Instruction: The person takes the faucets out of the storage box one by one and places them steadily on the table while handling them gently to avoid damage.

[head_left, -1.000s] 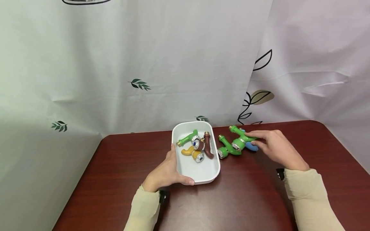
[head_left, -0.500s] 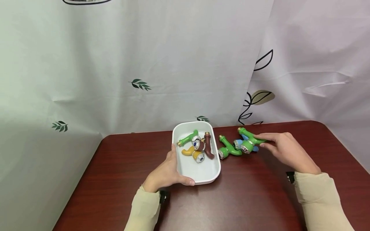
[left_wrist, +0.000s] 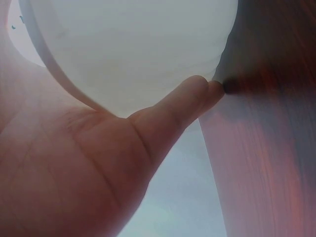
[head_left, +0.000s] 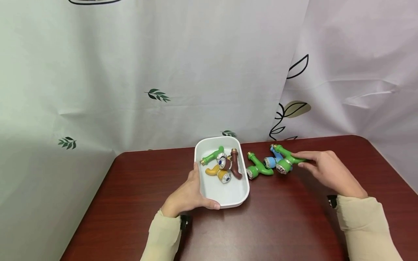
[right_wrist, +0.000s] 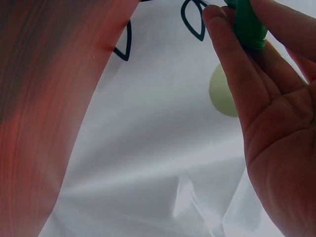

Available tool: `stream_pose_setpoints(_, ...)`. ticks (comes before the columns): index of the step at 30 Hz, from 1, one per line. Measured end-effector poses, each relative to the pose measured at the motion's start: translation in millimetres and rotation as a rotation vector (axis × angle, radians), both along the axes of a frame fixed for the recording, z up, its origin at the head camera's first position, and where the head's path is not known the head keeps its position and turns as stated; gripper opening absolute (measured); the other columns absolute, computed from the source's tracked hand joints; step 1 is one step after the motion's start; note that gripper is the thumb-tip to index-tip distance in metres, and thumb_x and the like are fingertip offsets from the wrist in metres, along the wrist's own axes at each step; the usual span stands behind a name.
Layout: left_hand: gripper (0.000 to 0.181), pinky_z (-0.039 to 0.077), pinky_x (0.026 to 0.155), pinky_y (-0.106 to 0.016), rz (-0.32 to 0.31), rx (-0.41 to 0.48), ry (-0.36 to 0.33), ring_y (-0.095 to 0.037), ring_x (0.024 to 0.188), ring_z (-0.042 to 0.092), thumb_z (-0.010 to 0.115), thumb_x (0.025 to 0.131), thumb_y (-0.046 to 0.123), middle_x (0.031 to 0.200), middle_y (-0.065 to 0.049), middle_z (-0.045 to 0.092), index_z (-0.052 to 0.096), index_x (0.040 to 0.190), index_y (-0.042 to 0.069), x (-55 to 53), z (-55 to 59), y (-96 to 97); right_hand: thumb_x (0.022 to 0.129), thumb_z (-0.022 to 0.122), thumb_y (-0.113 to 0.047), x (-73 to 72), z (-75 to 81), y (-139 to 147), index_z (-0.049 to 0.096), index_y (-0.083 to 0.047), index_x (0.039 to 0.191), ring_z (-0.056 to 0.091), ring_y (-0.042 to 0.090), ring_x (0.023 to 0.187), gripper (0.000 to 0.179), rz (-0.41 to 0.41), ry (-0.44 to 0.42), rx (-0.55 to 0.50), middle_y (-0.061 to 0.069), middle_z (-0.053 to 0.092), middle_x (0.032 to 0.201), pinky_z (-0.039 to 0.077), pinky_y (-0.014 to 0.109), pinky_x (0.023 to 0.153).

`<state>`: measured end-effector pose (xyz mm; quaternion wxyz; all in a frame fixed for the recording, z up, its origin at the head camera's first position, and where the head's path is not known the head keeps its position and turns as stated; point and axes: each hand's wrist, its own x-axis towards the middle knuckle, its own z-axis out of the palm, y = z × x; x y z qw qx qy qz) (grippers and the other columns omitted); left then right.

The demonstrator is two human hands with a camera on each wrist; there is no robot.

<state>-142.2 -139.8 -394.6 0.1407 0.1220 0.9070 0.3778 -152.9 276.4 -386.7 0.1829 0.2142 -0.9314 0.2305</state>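
Right hand (head_left: 321, 166): reaching forward and inward from the right, wrist bent, back of the hand upward; straightish fingers and opposed thumb pinch the spout of a bright green faucet with ribbed green knob and brass threaded end (head_left: 287, 159). The held faucet lies to the right of the tray, brass end pointing away; whether it touches the surface cannot be told.

Left hand (head_left: 186, 194): spread wide round the near left corner of a white rectangular tray with rounded corners (head_left: 225, 195); fingers straight along its left wall, thumb laid along the near end.

Sleeves: pale beige, long, both forearms angled inward.

Tray contents: one green faucet with brass end (head_left: 213, 156); one yellow faucet with silver-capped knob (head_left: 218, 173); one dark brown faucet with brass end (head_left: 235, 166).

Right of tray: a second green faucet with brass end (head_left: 260, 167), just beside the wall; a light blue faucet with ribbed knob (head_left: 270, 162), partly hidden behind the held one.

Support: glossy reddish-brown wooden surface (head_left: 137, 203).

Backdrop: white sheet with leaf prints (head_left: 209, 72).
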Motion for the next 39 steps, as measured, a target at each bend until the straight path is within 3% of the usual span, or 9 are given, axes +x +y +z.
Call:
stream_pose_setpoints(14, 0.160, 0.038, 0.108, -0.045, -0.005, -0.001, 0.004, -0.033, 0.134, 0.041, 0.100, 0.053, 0.046, 0.158, -0.026, 0.022, -0.013, 0.158, 0.000, -0.9, -1.0, -1.0, 0.079, 0.084, -0.005, 1.3, -1.6, 11.8, 0.077, -0.015, 0.118, 0.068, 0.014, 0.086, 0.041, -0.060, -0.033, -0.002, 0.001, 0.076, 0.101, 0.044, 0.015, 0.073)
stream_pose_setpoints(17, 0.160, 0.039, 0.107, -0.045, 0.000, -0.006, 0.000, -0.033, 0.133, 0.042, 0.100, 0.053, 0.045, 0.158, -0.025, 0.022, -0.013, 0.158, 0.001, -0.8, -0.4, -1.0, 0.079, 0.084, -0.005, 0.7, -2.0, 14.2, 0.076, -0.013, 0.119, 0.062, 0.010, 0.076, 0.041, -0.085, -0.042, -0.011, 0.004, 0.077, 0.100, 0.042, 0.018, 0.066)
stream_pose_setpoints(20, 0.160, 0.040, 0.106, -0.045, 0.006, -0.015, -0.003, -0.033, 0.131, 0.045, 0.100, 0.053, 0.045, 0.158, -0.025, 0.022, -0.013, 0.158, 0.002, -0.6, 0.4, -0.7, 0.081, 0.083, -0.005, -0.4, -4.1, 16.6, 0.075, -0.009, 0.120, 0.047, 0.005, 0.062, 0.040, -0.105, -0.060, -0.024, 0.009, 0.076, 0.097, 0.037, 0.023, 0.057)
stream_pose_setpoints(23, 0.159, 0.041, 0.105, -0.045, 0.006, -0.014, -0.005, -0.033, 0.129, 0.046, 0.099, 0.054, 0.045, 0.157, -0.025, 0.024, -0.013, 0.158, 0.001, -0.7, 0.4, 0.0, 0.083, 0.081, -0.006, -0.6, -6.9, 18.2, 0.075, -0.006, 0.120, 0.034, 0.006, 0.056, 0.038, -0.142, -0.080, -0.033, 0.005, 0.073, 0.077, 0.031, 0.027, 0.053)
stream_pose_setpoints(27, 0.159, 0.041, 0.104, -0.045, 0.003, -0.005, -0.004, -0.033, 0.128, 0.047, 0.099, 0.054, 0.045, 0.156, -0.025, 0.025, -0.012, 0.158, 0.001, -0.8, -0.1, 0.3, 0.085, 0.080, -0.007, -0.8, -8.8, 18.5, 0.074, -0.005, 0.120, 0.034, 0.012, 0.056, 0.036, -0.193, -0.104, -0.046, -0.007, 0.059, 0.057, 0.031, 0.029, 0.053)
stream_pose_setpoints(33, 0.160, 0.042, 0.103, -0.044, -0.003, -0.007, 0.004, -0.032, 0.127, 0.047, 0.100, 0.053, 0.045, 0.156, -0.025, 0.025, -0.012, 0.159, 0.002, -1.6, -0.7, 0.0, 0.084, 0.079, -0.005, -1.5, -11.1, 18.6, 0.074, -0.002, 0.118, 0.036, 0.019, 0.058, 0.035, -0.262, -0.119, -0.089, -0.001, 0.063, 0.059, 0.031, 0.030, 0.052)
stream_pose_setpoints(39, 0.160, 0.044, 0.100, -0.043, -0.001, 0.001, -0.002, -0.031, 0.121, 0.050, 0.100, 0.053, 0.045, 0.154, -0.026, 0.027, -0.014, 0.159, 0.003, -2.2, -1.5, -0.2, 0.085, 0.079, -0.005, -1.7, -14.4, 19.1, 0.073, -0.001, 0.119, 0.042, 0.022, 0.061, 0.035, -0.320, -0.147, -0.107, 0.017, 0.073, 0.080, 0.032, 0.031, 0.052)
